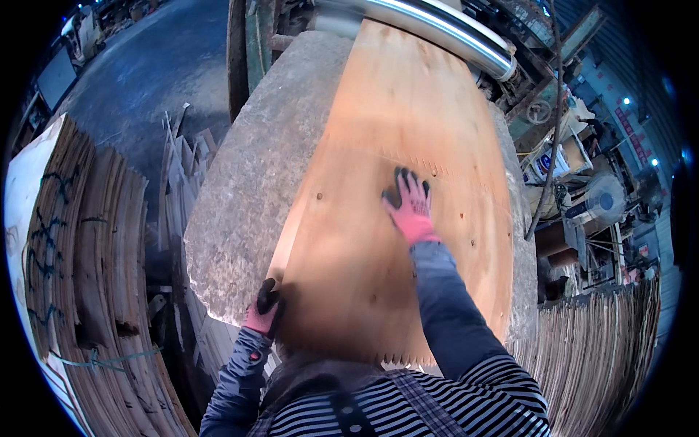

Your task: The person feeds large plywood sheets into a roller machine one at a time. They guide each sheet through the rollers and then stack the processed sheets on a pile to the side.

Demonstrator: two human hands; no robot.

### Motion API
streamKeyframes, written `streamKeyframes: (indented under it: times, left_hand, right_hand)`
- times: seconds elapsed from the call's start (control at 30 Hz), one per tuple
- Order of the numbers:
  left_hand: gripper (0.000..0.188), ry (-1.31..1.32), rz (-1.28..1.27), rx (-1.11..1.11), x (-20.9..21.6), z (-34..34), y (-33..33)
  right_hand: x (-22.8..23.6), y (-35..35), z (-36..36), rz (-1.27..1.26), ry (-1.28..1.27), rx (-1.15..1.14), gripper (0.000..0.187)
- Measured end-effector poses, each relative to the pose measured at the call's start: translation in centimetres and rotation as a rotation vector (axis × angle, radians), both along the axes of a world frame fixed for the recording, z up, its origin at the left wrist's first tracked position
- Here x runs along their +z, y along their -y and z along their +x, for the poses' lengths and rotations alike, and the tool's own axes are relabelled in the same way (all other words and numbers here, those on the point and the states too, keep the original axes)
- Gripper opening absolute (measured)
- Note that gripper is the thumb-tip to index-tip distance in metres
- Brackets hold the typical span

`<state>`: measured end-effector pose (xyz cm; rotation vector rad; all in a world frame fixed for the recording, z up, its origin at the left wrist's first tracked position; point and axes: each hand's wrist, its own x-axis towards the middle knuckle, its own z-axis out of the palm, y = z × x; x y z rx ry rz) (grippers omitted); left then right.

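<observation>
A thin wood veneer sheet (349, 240) with small knots and a jagged near edge lies over a mottled grey slab (247, 182). A toothed line crosses it where it meets or overlaps another veneer sheet (408, 87), whose far end reaches a shiny metal roller (451, 33). My right hand (412, 211), in a pink and black glove, rests palm down near that line, fingers spread. At the sheet's near left edge, my left hand (263, 309), gloved alike, has its fingers bent around the edge; the fingertips are partly hidden.
Tall veneer stacks (109, 240) tied with green cord stand at the left. Another upright stack (597, 357) is at the lower right. A dark vertical rod (555, 131), a white bucket (550, 162) and cluttered machinery line the right. Concrete floor (167, 73) spreads at the far left.
</observation>
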<state>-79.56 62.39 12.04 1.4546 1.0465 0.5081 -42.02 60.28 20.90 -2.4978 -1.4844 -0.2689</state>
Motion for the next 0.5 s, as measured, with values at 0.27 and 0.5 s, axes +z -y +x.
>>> streamKeyframes:
  times: [0.27, 0.5]
  left_hand:
    - [0.034, 0.417, -0.332, -0.318, 6.2, 2.5, -0.4]
    - [0.031, 0.425, 0.286, -0.668, 15.1, 1.2, 5.4]
  right_hand:
    - [-1.3, 21.9, -15.9, -0.107, -0.228, 0.203, 0.083]
    - [-3.7, 32.6, -20.7, 0.128, 0.008, -0.004, 0.065]
